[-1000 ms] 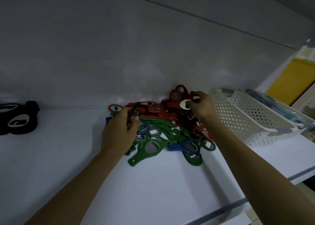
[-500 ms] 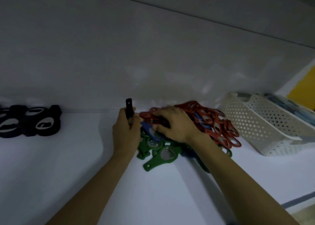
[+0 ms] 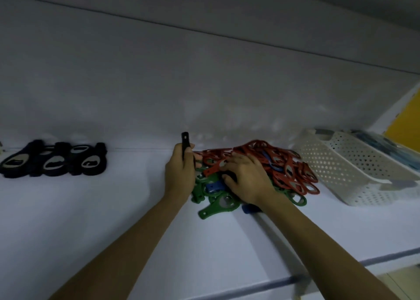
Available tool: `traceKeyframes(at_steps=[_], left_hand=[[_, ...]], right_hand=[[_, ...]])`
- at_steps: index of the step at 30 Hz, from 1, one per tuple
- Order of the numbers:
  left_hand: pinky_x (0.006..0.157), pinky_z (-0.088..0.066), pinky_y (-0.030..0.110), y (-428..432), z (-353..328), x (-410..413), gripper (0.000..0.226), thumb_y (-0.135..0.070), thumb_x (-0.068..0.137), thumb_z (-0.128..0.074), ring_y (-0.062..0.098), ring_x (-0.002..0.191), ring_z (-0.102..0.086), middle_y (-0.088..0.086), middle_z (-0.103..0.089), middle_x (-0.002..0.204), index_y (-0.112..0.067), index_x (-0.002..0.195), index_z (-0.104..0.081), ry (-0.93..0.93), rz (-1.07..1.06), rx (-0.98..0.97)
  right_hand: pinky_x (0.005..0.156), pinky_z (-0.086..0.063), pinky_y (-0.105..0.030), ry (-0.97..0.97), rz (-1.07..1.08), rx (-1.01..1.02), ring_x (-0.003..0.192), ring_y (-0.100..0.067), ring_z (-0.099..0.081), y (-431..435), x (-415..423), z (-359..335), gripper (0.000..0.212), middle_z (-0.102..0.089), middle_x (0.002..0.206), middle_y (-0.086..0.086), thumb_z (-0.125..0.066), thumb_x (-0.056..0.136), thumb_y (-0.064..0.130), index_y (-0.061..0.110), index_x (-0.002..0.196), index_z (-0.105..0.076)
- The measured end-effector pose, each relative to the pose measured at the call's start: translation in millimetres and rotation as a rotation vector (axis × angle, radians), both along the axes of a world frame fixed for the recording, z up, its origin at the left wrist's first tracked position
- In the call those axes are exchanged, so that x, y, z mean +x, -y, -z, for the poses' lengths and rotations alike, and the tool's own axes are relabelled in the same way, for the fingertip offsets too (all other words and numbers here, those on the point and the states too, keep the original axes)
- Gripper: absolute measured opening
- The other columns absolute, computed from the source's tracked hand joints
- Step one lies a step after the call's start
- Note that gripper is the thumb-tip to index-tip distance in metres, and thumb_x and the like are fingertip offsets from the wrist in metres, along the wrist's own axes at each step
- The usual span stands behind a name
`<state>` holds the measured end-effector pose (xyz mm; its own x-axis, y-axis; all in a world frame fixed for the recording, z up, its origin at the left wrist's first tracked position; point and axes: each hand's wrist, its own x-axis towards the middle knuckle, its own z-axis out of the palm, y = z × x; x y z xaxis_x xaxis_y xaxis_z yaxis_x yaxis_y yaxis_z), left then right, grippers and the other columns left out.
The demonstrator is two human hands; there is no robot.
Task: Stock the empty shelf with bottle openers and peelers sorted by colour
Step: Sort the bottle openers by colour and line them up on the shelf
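Note:
A mixed pile of bottle openers lies mid-shelf: red ones (image 3: 286, 165) on top and to the right, green ones (image 3: 218, 206) at the front, a few blue ones (image 3: 213, 186) between. My left hand (image 3: 179, 172) grips a black opener (image 3: 185, 144) upright at the pile's left edge, its handle sticking up above my fist. My right hand (image 3: 245, 177) lies on the pile with fingers curled around a dark opener (image 3: 229, 175). A row of black openers (image 3: 56, 161) lies sorted at the far left of the shelf.
A white perforated basket (image 3: 354, 170) stands to the right of the pile, tilted, with bluish items behind it. The white shelf (image 3: 91, 220) has a back wall close behind the pile and a front edge at the lower right.
My right hand moved from the red openers at the pile's back right to its left middle and took a dark opener. My left hand raised the black opener upright. The view shifted left.

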<state>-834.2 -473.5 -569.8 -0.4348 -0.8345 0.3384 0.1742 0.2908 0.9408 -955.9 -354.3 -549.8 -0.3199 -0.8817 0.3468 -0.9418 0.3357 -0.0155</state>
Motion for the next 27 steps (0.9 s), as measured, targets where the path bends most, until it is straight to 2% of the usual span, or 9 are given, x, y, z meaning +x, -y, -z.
traceKeyframes(at_steps=[2, 6, 9, 12, 14, 16, 20, 23, 27], left_hand=[[0.072, -0.05, 0.022, 1, -5, 9, 0.019, -0.021, 0.1, -0.041, 0.015, 0.082, -0.063, 0.001, -0.066, 0.089, -0.021, 0.103, -0.06, 0.031, 0.054, -0.067], [0.084, -0.05, 0.023, 10, -19, 43, 0.018, -0.019, 0.098, -0.047, 0.019, 0.101, -0.061, 0.012, -0.062, 0.112, -0.025, 0.096, -0.064, -0.018, 0.152, -0.048], [0.077, -0.044, 0.012, 32, -23, 83, 0.019, -0.016, 0.098, -0.046, 0.011, 0.089, -0.06, 0.008, -0.066, 0.097, -0.016, 0.099, -0.065, 0.06, 0.059, -0.254], [0.074, -0.046, 0.009, 57, -23, 127, 0.02, -0.013, 0.098, -0.045, 0.003, 0.081, -0.063, 0.002, -0.068, 0.086, -0.008, 0.097, -0.065, 0.17, 0.073, -0.436], [0.072, -0.048, 0.011, 71, -20, 148, 0.022, -0.012, 0.097, -0.046, 0.007, 0.08, -0.064, 0.005, -0.069, 0.085, -0.002, 0.096, -0.065, 0.239, 0.097, -0.459], [0.07, -0.051, 0.02, 83, -15, 162, 0.022, -0.017, 0.098, -0.048, 0.01, 0.077, -0.064, 0.005, -0.068, 0.084, -0.004, 0.098, -0.065, 0.277, 0.05, -0.454], [0.075, -0.047, 0.029, 108, 2, 182, 0.035, -0.038, 0.091, -0.057, 0.012, 0.086, -0.056, 0.001, -0.063, 0.099, -0.011, 0.113, -0.06, 0.43, -0.193, -0.519], [0.089, -0.047, 0.036, 119, 12, 191, 0.049, -0.036, 0.081, -0.07, 0.019, 0.106, -0.055, 0.003, -0.063, 0.114, -0.009, 0.12, -0.059, 0.49, -0.324, -0.543], [0.097, -0.042, 0.038, 122, 15, 187, 0.053, -0.035, 0.078, -0.074, 0.024, 0.113, -0.054, 0.006, -0.063, 0.118, -0.012, 0.124, -0.059, 0.633, -0.371, -0.624]], right_hand=[[0.099, -0.037, -0.035, 0.053, -0.053, -0.148, 0.113, -0.019, -0.056, 9, 19, -10, 0.03, -0.065, 0.12, 0.002, -0.051, 0.095, 0.036, 0.025, 0.119, -0.065], [0.08, -0.054, -0.03, 0.702, -0.208, -0.416, 0.088, -0.011, -0.067, 38, 72, -22, 0.022, -0.072, 0.1, -0.001, -0.057, 0.095, 0.024, 0.011, 0.106, -0.071], [0.068, -0.05, -0.023, 0.729, -0.197, -0.561, 0.075, -0.01, -0.062, 60, 100, -27, 0.019, -0.067, 0.096, 0.0, -0.062, 0.091, 0.023, 0.013, 0.106, -0.067], [0.063, -0.049, -0.018, 0.811, -0.342, -0.52, 0.07, -0.009, -0.06, 80, 122, -38, 0.02, -0.067, 0.095, 0.003, -0.065, 0.089, 0.016, 0.015, 0.109, -0.066], [0.06, -0.047, -0.015, 0.883, -0.442, -0.416, 0.067, -0.007, -0.062, 96, 137, -42, 0.01, -0.069, 0.085, 0.0, -0.063, 0.089, 0.005, 0.01, 0.093, -0.07], [0.054, -0.043, -0.01, 0.969, -0.451, -0.365, 0.062, -0.001, -0.061, 114, 150, -41, 0.015, -0.066, 0.076, 0.002, -0.06, 0.09, 0.003, 0.013, 0.081, -0.066], [0.047, -0.042, -0.018, 1.252, -0.245, -0.345, 0.058, -0.005, -0.061, 155, 167, -37, 0.017, -0.064, 0.072, 0.001, -0.051, 0.097, 0.015, 0.015, 0.081, -0.058], [0.047, -0.041, -0.019, 1.328, -0.031, -0.326, 0.057, -0.009, -0.056, 191, 161, -39, 0.014, -0.061, 0.07, -0.001, -0.05, 0.097, 0.014, 0.011, 0.086, -0.06], [0.042, -0.035, -0.022, 1.413, 0.154, -0.237, 0.052, -0.014, -0.048, 229, 156, -32, 0.023, -0.055, 0.064, -0.006, -0.056, 0.094, 0.011, 0.008, 0.071, -0.056]])
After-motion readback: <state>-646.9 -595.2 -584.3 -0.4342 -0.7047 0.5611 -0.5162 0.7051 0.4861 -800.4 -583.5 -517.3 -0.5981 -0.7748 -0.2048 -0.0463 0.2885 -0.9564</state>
